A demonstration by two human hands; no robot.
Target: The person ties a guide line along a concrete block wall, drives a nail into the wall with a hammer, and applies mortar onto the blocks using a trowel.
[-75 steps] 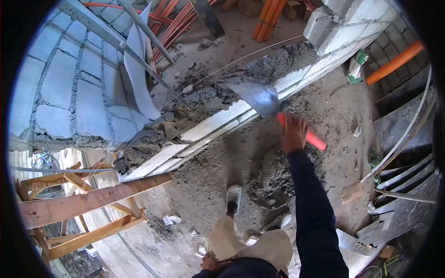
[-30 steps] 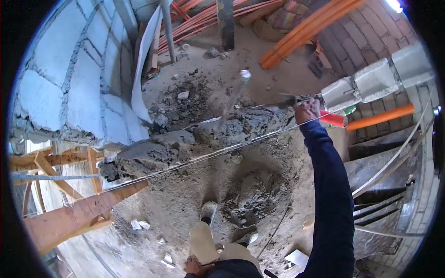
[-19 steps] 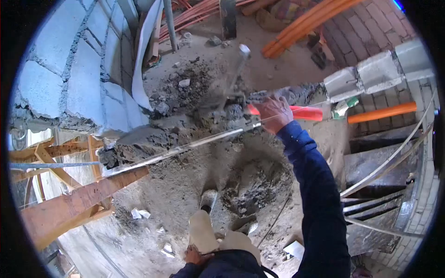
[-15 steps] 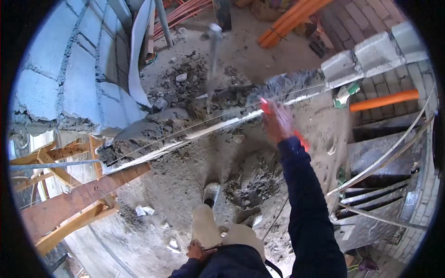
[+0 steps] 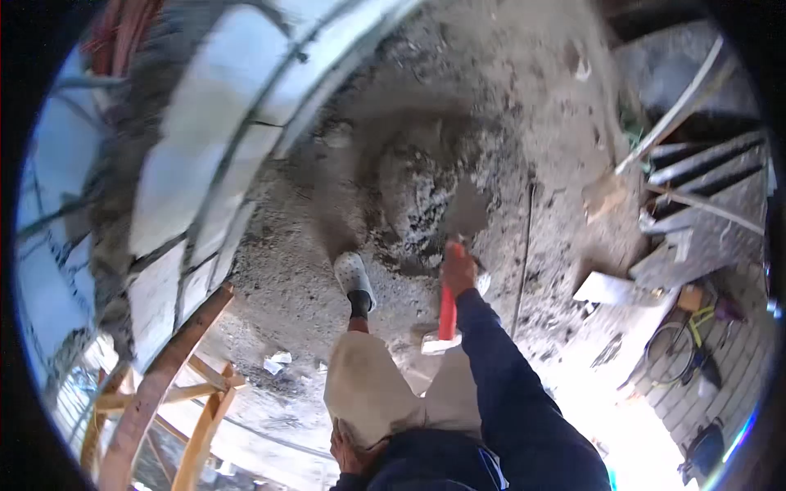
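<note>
My right hand (image 5: 459, 270) is closed around the red handle of a trowel (image 5: 448, 313). Its grey blade, smeared by motion, points away from me at the edge of a wet grey mortar patch (image 5: 419, 195) on the ground. A pale piece (image 5: 440, 344) shows by the near end of the handle; I cannot tell what it is. My left hand (image 5: 347, 450) lies on my left thigh with nothing visible in it, its fingers partly hidden. My left foot, in a light clog (image 5: 353, 277), stands just short of the mortar.
A pale block wall (image 5: 192, 164) curves along the left. Wooden planks (image 5: 168, 385) stand at lower left. At right are a dark slatted metal piece (image 5: 708, 176), a pole (image 5: 675, 102) and a flat white board (image 5: 618, 288). A bicycle (image 5: 675, 352) is farther right.
My view has swung downward and turned. My right hand with the trowel has come back from the string line along the wall to the mortar on the ground. My left hand stays on my thigh.
</note>
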